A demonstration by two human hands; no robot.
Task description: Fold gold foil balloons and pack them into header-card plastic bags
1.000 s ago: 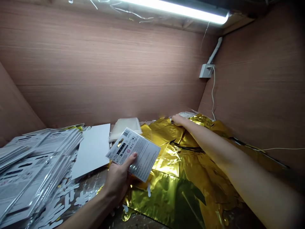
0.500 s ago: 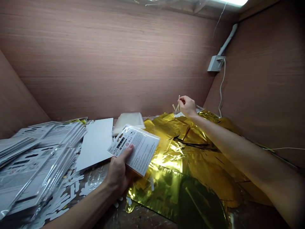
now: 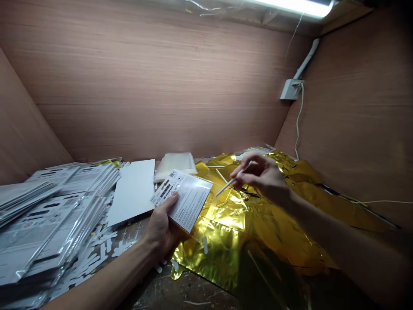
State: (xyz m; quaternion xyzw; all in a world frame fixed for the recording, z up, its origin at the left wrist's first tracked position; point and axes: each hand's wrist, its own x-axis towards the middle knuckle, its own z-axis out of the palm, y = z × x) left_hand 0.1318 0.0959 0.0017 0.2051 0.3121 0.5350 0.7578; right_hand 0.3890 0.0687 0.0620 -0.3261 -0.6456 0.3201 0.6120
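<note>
Gold foil [image 3: 258, 224] is lying crumpled across the middle of the head view and out toward 3 o'clock. At about 2 o'clock, I am pinching a thin white stick [image 3: 232, 181] between the fingertips [image 3: 237, 171] of my right hand [image 3: 262, 174]. At 7 o'clock, my left hand [image 3: 160, 232] is gripping a printed card [image 3: 190, 200] from below, just above the foil. Packaged cards [image 3: 54, 206] are stacking up at 9 o'clock. I am holding stick and card just apart, so I judge that the next move calls for a steady pinch. Those fingertips are hiding part of the stick, and the card's small print is too tiny to read.
</note>
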